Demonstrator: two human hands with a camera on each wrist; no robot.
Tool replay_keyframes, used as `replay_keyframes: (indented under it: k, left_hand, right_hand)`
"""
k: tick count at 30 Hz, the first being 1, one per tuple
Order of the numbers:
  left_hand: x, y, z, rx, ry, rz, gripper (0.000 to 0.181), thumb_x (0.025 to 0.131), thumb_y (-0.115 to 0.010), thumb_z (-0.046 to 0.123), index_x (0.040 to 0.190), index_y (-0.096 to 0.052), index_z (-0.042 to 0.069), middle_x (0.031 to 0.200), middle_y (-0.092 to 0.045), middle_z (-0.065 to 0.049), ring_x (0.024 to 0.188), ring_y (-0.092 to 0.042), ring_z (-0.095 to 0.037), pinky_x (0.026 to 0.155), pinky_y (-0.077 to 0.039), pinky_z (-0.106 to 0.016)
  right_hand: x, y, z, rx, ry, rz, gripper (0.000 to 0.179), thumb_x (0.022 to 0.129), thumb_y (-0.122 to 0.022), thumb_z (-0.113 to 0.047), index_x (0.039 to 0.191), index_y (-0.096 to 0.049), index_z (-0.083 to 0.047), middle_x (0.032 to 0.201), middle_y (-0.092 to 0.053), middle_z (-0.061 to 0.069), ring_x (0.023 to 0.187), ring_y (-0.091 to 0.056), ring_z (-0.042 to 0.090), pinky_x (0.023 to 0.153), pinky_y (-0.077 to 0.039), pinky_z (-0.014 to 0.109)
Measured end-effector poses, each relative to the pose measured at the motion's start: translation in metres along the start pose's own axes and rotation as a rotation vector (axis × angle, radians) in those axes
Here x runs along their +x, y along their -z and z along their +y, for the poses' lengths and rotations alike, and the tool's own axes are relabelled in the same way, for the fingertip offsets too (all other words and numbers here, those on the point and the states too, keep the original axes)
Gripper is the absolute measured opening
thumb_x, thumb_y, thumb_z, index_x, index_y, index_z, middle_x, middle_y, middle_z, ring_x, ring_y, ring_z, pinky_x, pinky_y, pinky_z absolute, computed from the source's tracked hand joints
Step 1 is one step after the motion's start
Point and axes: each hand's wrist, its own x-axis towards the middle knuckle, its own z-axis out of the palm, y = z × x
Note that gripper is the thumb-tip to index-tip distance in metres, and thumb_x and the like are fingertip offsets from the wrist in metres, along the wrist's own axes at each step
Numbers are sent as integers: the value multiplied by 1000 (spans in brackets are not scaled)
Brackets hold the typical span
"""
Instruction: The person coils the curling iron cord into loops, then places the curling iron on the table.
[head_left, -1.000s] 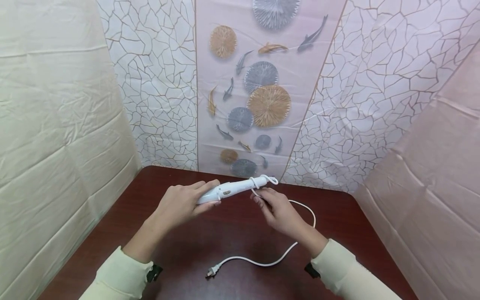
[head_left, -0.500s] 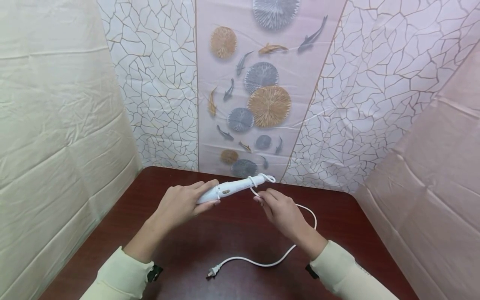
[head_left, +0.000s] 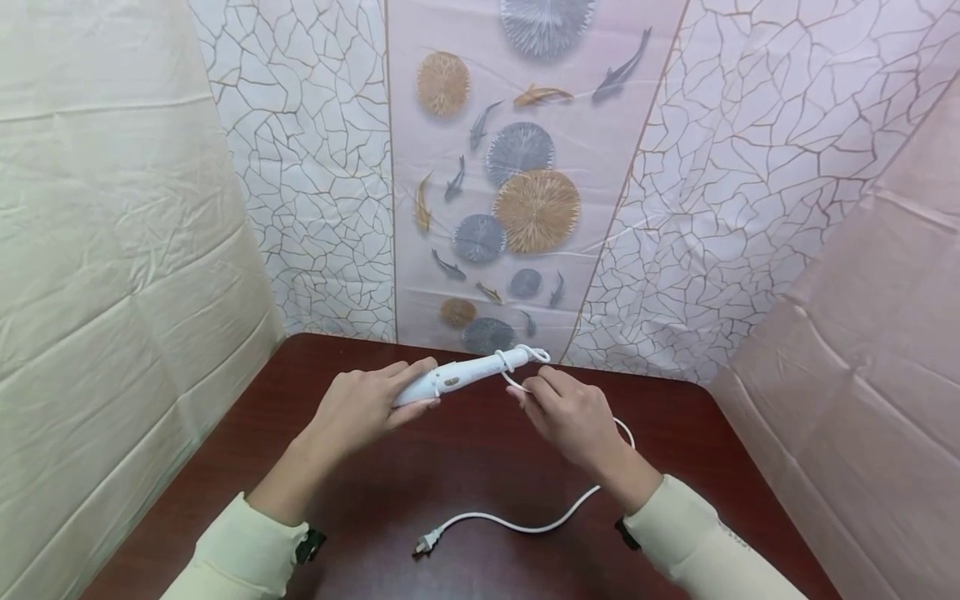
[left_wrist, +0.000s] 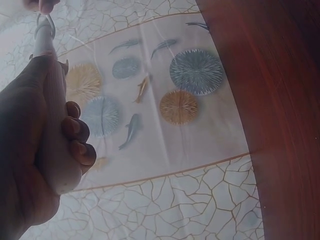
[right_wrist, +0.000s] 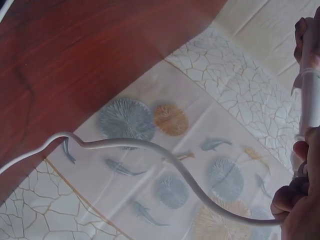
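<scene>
My left hand grips the thick, rounded end of a white hair straightener, which is held tilted above the table with its narrow end up to the right. A gold-coloured switch shows on its body. The white cord loops round the narrow end. Just below that end, my right hand pinches the cord between thumb and fingers. In the right wrist view, the free length of cord runs away from the curled fingers. The left wrist view shows fingers wrapped round the straightener.
The cord's two-pin plug lies near the front of the dark red table, with the cord curving rightward from it. Patterned cloth hangs behind the table, and plain pale cloth stands along both sides.
My right hand has shifted slightly right, away from the straightener, drawing the loop of cord with it. The left hand and the straightener stay nearly still.
</scene>
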Motion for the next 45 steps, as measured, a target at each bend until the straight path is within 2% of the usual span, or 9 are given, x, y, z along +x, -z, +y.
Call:
replay_keyframes:
  k: [7,11,14,18,22,25,35,38,45]
  left_hand:
    - [-2,0,0,3,7,-12,51,98,-77,60,140,-65,33,86,-66,7,53,-49,-13,46,-39,-33]
    - [-4,1,1,-1,12,-24,51,98,-76,61,139,-65,34,85,-66,8,53,-48,-13,46,-38,-32]
    - [-4,0,1,-5,10,-32,50,98,-76,61,140,-65,35,87,-67,8,54,-50,-13,46,-39,-33]
    - [-4,0,1,-8,10,-49,50,99,-76,60,141,-65,35,89,-68,8,54,-51,-14,47,-39,-33]
    - [-4,1,3,-19,9,-60,51,98,-77,59,142,-65,35,90,-70,9,54,-53,-14,47,-39,-33]
    - [-4,2,4,-25,-1,-63,51,98,-77,58,142,-65,35,91,-71,10,55,-55,-15,47,-40,-34]
    - [-5,-2,2,-21,-37,-89,54,99,-75,61,145,-66,34,99,-76,8,55,-56,-16,49,-43,-34]
    - [-6,-4,1,-28,-48,-98,55,98,-76,60,145,-66,34,99,-76,8,55,-57,-16,49,-44,-35]
    - [-7,-5,4,-66,-85,-109,54,98,-77,60,145,-67,34,97,-74,12,56,-54,-12,50,-43,-31]
  right_hand:
    - [9,7,4,-10,40,80,37,110,-70,-37,85,-71,-9,76,-55,3,55,-53,18,43,-46,36]
    - [16,11,6,10,82,79,33,108,-72,-36,88,-74,-10,80,-58,3,58,-55,19,45,-48,36]
    - [21,17,8,45,134,14,27,108,-73,-32,94,-76,-9,86,-63,3,65,-60,19,51,-53,35]
    - [29,26,11,91,189,-133,20,108,-73,-27,103,-78,-8,97,-68,3,78,-65,19,59,-59,34]
    - [34,34,16,90,217,-242,19,112,-64,-25,106,-75,-10,98,-64,1,80,-63,18,57,-58,34]
    - [37,37,19,92,230,-269,19,113,-63,-25,105,-73,-11,95,-59,1,77,-60,17,53,-55,33]
    - [48,44,22,95,226,-248,25,105,-76,-37,98,-70,-14,85,-52,-2,63,-50,12,51,-52,31]
    - [50,46,24,116,221,-240,25,96,-85,-34,96,-71,-14,83,-52,-3,64,-52,13,53,-53,32]
    - [53,45,26,173,215,-224,21,93,-88,-26,98,-74,-12,86,-54,-2,67,-53,12,56,-54,30]
